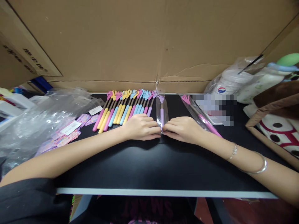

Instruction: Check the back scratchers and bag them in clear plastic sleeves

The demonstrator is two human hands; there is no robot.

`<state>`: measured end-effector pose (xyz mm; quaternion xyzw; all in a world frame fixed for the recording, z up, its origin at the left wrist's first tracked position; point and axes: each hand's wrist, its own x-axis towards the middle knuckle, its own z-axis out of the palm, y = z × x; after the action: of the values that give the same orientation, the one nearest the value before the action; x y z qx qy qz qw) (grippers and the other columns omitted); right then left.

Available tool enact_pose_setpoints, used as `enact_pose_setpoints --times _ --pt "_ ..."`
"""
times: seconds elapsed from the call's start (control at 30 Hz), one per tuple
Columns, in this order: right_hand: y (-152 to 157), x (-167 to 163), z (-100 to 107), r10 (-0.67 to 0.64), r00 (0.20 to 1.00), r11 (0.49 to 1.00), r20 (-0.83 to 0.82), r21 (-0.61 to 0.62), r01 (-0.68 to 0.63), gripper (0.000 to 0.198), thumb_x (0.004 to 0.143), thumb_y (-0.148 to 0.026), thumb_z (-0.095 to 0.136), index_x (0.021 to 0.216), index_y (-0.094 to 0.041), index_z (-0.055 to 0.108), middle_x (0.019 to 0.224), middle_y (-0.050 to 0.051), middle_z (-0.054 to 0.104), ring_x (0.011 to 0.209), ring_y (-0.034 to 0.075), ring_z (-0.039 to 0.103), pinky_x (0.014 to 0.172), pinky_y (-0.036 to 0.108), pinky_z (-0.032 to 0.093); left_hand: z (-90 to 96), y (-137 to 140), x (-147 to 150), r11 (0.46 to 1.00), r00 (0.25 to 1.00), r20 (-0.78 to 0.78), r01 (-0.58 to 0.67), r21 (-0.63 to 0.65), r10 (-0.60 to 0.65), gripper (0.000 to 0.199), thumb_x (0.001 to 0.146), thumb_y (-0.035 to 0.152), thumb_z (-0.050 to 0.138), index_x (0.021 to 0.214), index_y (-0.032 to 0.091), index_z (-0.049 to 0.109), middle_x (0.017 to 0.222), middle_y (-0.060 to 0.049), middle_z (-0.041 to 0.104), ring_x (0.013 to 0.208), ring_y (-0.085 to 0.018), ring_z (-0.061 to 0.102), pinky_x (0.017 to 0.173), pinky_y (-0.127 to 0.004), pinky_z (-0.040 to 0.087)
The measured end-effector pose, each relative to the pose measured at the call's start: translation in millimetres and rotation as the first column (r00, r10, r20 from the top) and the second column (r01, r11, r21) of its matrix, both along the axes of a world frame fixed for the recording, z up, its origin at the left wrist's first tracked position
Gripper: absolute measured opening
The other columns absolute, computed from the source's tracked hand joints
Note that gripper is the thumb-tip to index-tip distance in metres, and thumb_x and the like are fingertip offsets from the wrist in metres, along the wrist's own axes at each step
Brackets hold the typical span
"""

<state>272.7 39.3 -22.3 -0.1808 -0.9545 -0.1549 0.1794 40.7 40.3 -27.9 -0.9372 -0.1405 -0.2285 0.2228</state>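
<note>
A glossy, clear plastic sleeve [162, 113] between the hands [143, 127]; smooth, softly shining counter [161, 168] beneath them; matt, creased cardboard [130, 46] beyond.

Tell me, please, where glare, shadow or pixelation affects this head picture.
Head view: soft sheen on the black table; glints on the clear bags at left; blocky pixelation below the white cup; dim lettering beneath the table edge.

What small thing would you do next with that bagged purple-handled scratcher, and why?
I'd probably press the near end of the clear bag shut: the left hand and right hand are both at that end, and the purple-handled scratcher lies inside. Whether it is already sealed, I can't tell.
</note>
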Motion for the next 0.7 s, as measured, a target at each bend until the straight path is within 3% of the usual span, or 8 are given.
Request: enact_pose_setpoints --times 0.17,0.33,0.53,0.7 --pt "4.4 5.7 3.5 -0.042 0.996 0.961 -0.081 -0.275 0.019 0.024 0.095 -0.033 0.051 0.089 -0.02 0.07 0.08 0.003 0.071 0.069 0.014 0.064 0.063 0.024 0.042 -1.8 3.2 0.8 0.983 0.992 0.112 -0.034 -0.183 0.055 0.023 0.094 0.038 0.05 0.088 0.024 0.068 0.071 0.003 0.068 0.061 -0.011 0.061 0.056 -0.026 0.04" --pt "11.2 7.3 5.0 -0.063 0.984 0.879 -0.165 -0.476 -0.023 0.025 0.093 -0.034 0.054 0.082 -0.018 0.07 0.076 0.003 0.07 0.069 0.014 0.063 0.065 0.024 0.043 1.1 3.4 2.2 0.955 0.988 0.136 -0.026 -0.294 0.069 0.021 0.094 0.035 0.052 0.09 0.022 0.069 0.085 0.0 0.069 0.079 -0.012 0.062 0.065 -0.023 0.044" --pt "11.9 5.8 10.0 -0.137 0.971 0.771 -0.197 -0.637 -0.021 0.024 0.089 -0.036 0.059 0.078 -0.017 0.067 0.075 0.004 0.069 0.069 0.014 0.062 0.066 0.024 0.044 -0.6 4.4 3.8 0.911 0.983 0.16 -0.016 -0.412 0.089 0.017 0.093 0.032 0.055 0.088 0.02 0.067 0.085 -0.001 0.066 0.08 -0.012 0.059 0.07 -0.021 0.045" --pt "12.3 4.6 8.2 -0.177 0.957 0.738 -0.231 -0.674 -0.027 0.028 0.089 -0.038 0.057 0.071 -0.017 0.063 0.071 0.002 0.066 0.066 0.014 0.06 0.066 0.025 0.043 -2.7 9.3 2.7 0.886 0.978 0.165 -0.035 -0.462 0.125 0.02 0.093 0.032 0.054 0.089 0.018 0.067 0.087 -0.005 0.065 0.091 -0.017 0.059 0.074 -0.025 0.047"
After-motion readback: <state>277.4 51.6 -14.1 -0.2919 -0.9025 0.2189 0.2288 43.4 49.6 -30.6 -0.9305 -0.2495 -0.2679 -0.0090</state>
